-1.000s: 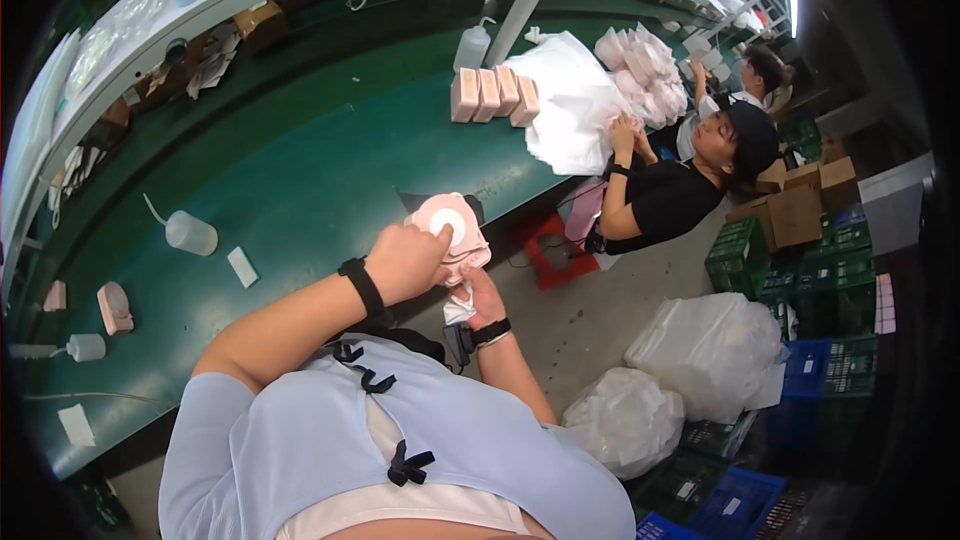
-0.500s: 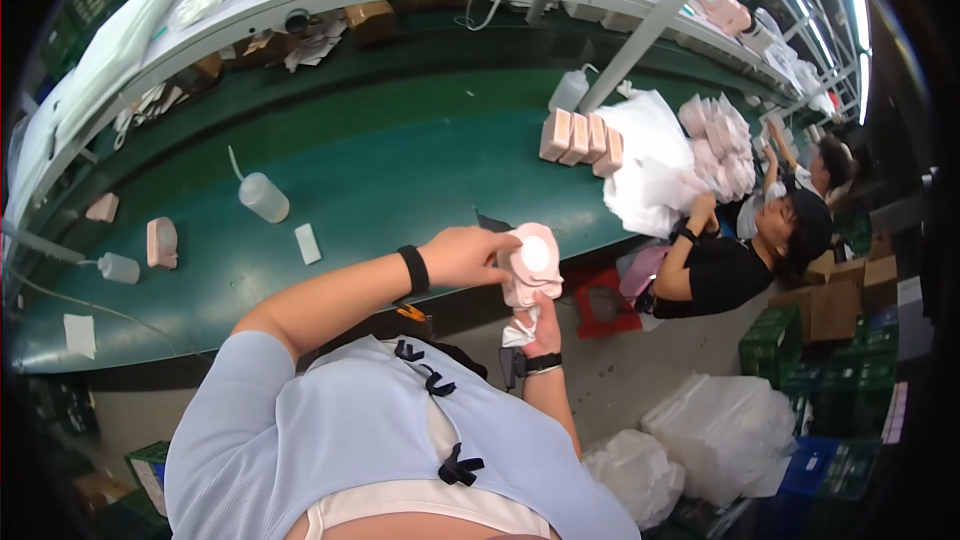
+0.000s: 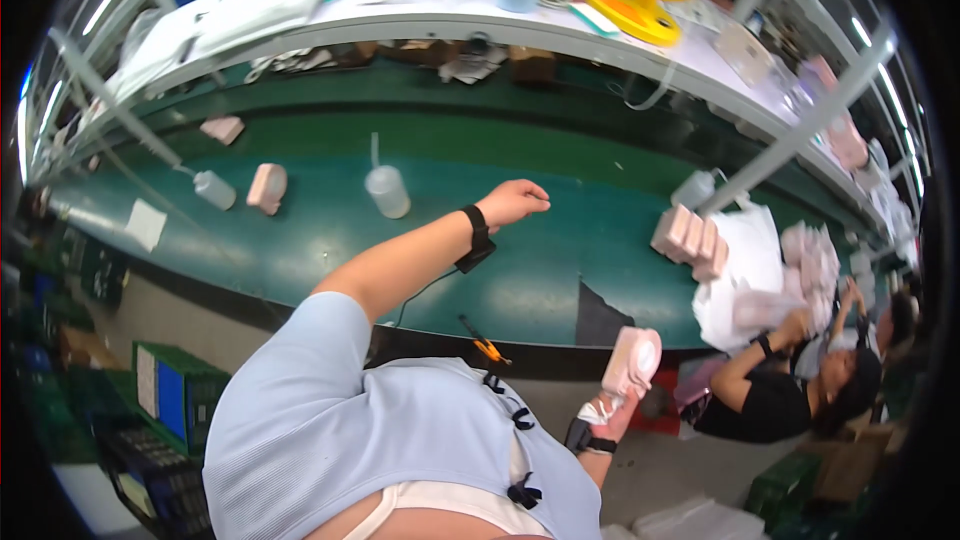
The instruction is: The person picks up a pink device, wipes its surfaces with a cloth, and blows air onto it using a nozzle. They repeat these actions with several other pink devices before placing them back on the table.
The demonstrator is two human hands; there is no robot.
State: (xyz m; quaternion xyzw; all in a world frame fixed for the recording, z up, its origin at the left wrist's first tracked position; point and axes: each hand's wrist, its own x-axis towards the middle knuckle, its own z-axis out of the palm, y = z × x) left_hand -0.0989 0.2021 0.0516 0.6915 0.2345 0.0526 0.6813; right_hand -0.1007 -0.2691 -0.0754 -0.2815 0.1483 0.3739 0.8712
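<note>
Over the green tabletop, my left hand is raised, its fingers curled together; anything between them is too small to make out. My right hand, low by the table's front edge, grips a pale pink plastic housing with a round white disc on its face. Crumpled white material, perhaps a cloth, shows at that hand's palm and wrist. A black mat lies on the table edge beside the housing. Orange-handled pliers or cutters sit at the edge between my arms.
Translucent squeeze bottles and a pink housing stand on the left. Several pink housings are lined up at right, beside white plastic sheeting. A co-worker sits at right. Above runs a shelf with a yellow fan.
My left hand has left the pink housing and moved up and away over the table. My right hand still holds the housing, now more upright. The view has swung left.
</note>
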